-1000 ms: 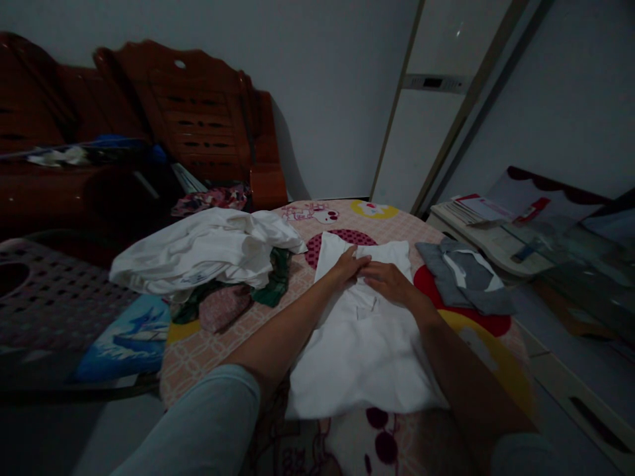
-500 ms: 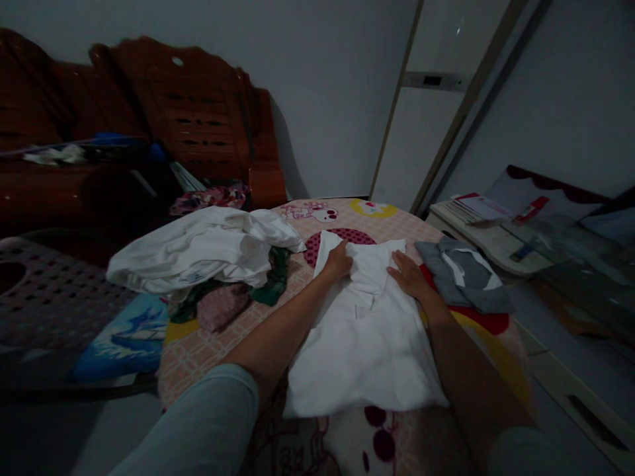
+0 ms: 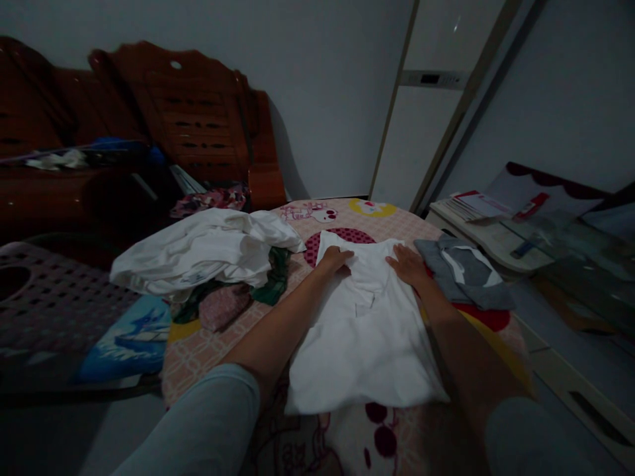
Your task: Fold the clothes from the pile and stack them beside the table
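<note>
A white garment [image 3: 364, 360], probably a shirt, lies partly folded on a round table with a patterned pink cloth [image 3: 218, 360]. Its sides are turned inward, and its far end is narrower than the end close to me. My left hand [image 3: 337, 261] rests on the left side of the far part, thumb and fingers apart. Across from it, my right hand [image 3: 407, 264] lies on the right far edge with its fingers spread. Neither hand is closed on the fabric. My left fingertips are partly hidden from view.
A heap of white clothes [image 3: 198, 251] lies at the table's left, over green and pink cloth [image 3: 224, 305]. At the right is a folded grey garment [image 3: 459, 274]. Beyond stand a wooden bench [image 3: 193, 119] and a white cabinet [image 3: 426, 139]; a glass shelf [image 3: 570, 251] is on the right.
My left hand has loosened and its fingers have spread from the fabric. The right hand has shifted slightly outward. Creases in the garment's far middle look flatter.
</note>
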Tool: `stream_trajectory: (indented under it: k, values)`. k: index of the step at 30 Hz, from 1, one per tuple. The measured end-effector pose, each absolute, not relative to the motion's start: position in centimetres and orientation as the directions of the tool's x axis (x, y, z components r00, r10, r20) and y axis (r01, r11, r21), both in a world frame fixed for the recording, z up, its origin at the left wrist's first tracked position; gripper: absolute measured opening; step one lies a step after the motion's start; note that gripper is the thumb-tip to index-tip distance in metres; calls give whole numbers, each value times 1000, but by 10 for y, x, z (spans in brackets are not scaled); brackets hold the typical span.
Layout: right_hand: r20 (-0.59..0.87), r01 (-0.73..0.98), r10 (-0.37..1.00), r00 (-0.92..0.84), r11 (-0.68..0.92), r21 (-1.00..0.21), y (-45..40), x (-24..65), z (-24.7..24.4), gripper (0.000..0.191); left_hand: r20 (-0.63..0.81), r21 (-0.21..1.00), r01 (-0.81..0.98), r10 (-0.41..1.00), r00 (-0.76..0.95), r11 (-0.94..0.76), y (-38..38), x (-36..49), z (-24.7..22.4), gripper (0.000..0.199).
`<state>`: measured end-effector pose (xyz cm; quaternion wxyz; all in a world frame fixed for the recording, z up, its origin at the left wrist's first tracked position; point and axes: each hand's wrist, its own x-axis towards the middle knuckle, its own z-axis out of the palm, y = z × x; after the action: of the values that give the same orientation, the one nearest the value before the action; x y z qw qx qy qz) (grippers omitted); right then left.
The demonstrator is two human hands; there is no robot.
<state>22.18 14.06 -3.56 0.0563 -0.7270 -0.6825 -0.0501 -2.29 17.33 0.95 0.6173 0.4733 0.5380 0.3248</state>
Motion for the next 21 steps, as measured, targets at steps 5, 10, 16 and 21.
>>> stream_trajectory:
  k: [5, 10, 16, 21]
  values:
    - [189, 996, 979, 77, -83, 23, 145, 228, -39, 62, -347, 918, -24, 834, 428, 395, 165, -36, 23, 83]
    - [183, 995, 981, 70, -82, 54, 143, 228, -40, 63, -233, 964, 228, 839, 492, 134, 152, -33, 26, 139]
    - [199, 996, 979, 53, -65, 57, 144, 230, -40, 62, -232, 959, 256, 853, 467, 121, 156, -32, 25, 102]
    - [202, 997, 978, 58, -66, 30, 145, 231, -42, 62, -196, 829, 542, 836, 512, -138, 172, -47, 22, 64]
